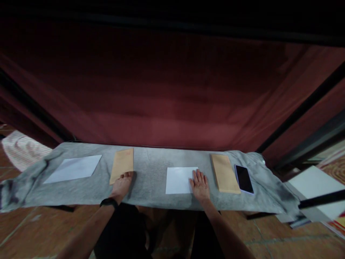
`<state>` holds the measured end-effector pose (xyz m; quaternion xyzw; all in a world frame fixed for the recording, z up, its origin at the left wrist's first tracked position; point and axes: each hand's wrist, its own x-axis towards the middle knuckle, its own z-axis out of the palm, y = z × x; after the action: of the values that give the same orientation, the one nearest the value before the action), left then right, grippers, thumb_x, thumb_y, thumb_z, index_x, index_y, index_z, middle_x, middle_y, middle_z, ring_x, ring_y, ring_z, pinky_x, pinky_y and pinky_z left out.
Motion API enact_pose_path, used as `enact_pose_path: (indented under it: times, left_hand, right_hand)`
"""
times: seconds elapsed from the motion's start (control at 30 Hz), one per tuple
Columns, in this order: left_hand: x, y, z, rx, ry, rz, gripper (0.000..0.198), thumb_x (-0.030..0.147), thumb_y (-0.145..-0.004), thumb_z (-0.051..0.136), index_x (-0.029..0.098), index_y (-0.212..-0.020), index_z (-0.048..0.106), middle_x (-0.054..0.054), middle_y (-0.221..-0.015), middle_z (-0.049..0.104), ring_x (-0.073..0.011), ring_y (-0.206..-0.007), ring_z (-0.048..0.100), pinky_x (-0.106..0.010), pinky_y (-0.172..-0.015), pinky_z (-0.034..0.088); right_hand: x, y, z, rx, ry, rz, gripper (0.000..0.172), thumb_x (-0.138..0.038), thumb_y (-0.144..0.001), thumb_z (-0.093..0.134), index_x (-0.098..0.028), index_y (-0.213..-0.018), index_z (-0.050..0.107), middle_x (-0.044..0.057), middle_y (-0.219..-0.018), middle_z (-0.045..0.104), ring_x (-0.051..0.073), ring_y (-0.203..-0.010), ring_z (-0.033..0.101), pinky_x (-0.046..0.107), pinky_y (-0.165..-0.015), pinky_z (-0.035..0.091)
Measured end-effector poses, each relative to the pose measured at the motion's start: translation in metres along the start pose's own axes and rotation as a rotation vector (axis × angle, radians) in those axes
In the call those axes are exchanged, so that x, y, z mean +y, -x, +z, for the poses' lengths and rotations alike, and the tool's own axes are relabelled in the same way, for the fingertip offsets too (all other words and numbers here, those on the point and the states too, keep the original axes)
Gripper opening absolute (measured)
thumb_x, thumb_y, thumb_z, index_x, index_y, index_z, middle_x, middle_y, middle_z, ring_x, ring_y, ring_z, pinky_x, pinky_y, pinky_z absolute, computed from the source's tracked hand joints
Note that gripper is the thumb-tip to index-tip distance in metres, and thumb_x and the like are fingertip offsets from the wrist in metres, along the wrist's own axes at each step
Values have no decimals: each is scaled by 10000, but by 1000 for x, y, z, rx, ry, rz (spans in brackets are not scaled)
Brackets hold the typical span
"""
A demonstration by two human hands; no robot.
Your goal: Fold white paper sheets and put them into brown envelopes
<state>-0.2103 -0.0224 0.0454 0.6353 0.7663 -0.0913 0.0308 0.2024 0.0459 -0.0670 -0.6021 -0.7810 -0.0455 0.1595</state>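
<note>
A long surface covered with grey cloth lies before me. My left hand, with a dark band on its wrist, rests on the lower right part of a tan envelope; its fingers are curled together, and whatever they may grip is too small to make out. White paper lies flat near the middle. My right hand lies palm down with fingers spread, its left fingers at the paper's right edge. Just right of it sits a thicker tan stack of envelopes.
A phone lies right of the stack, and another white sheet lies at the far left. A dark red panel rises behind the cloth. At the right stands a white box; striped cloth hangs at the left.
</note>
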Motion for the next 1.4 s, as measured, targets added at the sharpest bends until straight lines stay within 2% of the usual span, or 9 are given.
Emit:
enact_pose_path:
  times: [0.13,0.4,0.53,0.63,0.73,0.83,0.93,1.2,1.4]
  left_hand:
    - [24,-3,-5,26,-15,11,459,37,-899,423,86,-1342,537,-221,-1198,646,-327,-1124,656,-424,-897,541]
    - [122,3,-3,56,5,84,372,74,-944,368,75,-1179,656,-204,-1036,721,-303,-959,733,-392,-807,568]
    - [173,7,5,167,82,233,426,193,-1012,324,101,-1296,628,-198,-1253,687,-286,-1159,668,-409,-990,519]
    - [211,5,19,281,222,371,502,252,-1016,340,91,-1458,517,-188,-1502,544,-294,-1410,486,-446,-1170,382]
    - [238,-3,34,280,277,410,550,266,-1013,319,97,-1520,450,-170,-1603,427,-292,-1514,343,-495,-1223,296]
    - [245,-13,46,239,271,401,576,214,-992,280,87,-1534,431,-175,-1619,394,-282,-1532,311,-514,-1235,259]
    - [237,-21,53,253,254,361,595,228,-985,275,73,-1543,412,-172,-1629,374,-276,-1540,292,-495,-1247,233]
    - [215,-37,64,352,360,169,650,316,-971,315,7,-1538,385,-224,-1598,406,-314,-1515,339,-520,-1248,241]
    - [206,-27,61,426,491,85,608,276,-949,351,-14,-1472,460,-254,-1543,473,-334,-1464,417,-498,-1215,320]
  right_hand:
    - [-2,-1,-7,-42,-2,27,567,-409,-1068,348,-139,-1561,420,163,-1611,390,328,-1471,391,511,-1201,241]
    - [-6,-3,-20,-97,-72,69,557,-419,-1068,371,-169,-1563,418,137,-1610,401,303,-1491,362,501,-1218,212]
    - [-7,-7,-24,-113,-98,84,558,-415,-1063,396,-155,-1556,427,147,-1606,403,311,-1491,360,510,-1218,216]
    - [-15,-11,-26,-105,-124,110,539,-377,-1061,409,-136,-1542,445,158,-1594,419,321,-1490,364,547,-1227,197]
    - [-33,-16,-23,-108,-189,66,498,-339,-1071,382,-150,-1523,474,120,-1588,441,284,-1491,375,509,-1236,222]
    - [-49,-19,-19,-136,-235,-37,472,-348,-1088,344,-200,-1508,499,66,-1589,452,248,-1492,379,460,-1237,251]
    - [-53,-21,-16,-134,-217,-18,472,-381,-1088,357,-213,-1503,505,68,-1598,434,250,-1486,392,464,-1235,259]
    - [-23,-26,-21,-110,-133,92,558,-406,-1074,367,-132,-1558,413,150,-1615,375,300,-1496,367,498,-1216,259]
    - [-7,-21,-22,-106,-123,199,590,-414,-1074,348,-111,-1580,365,156,-1629,341,314,-1498,353,510,-1227,209]
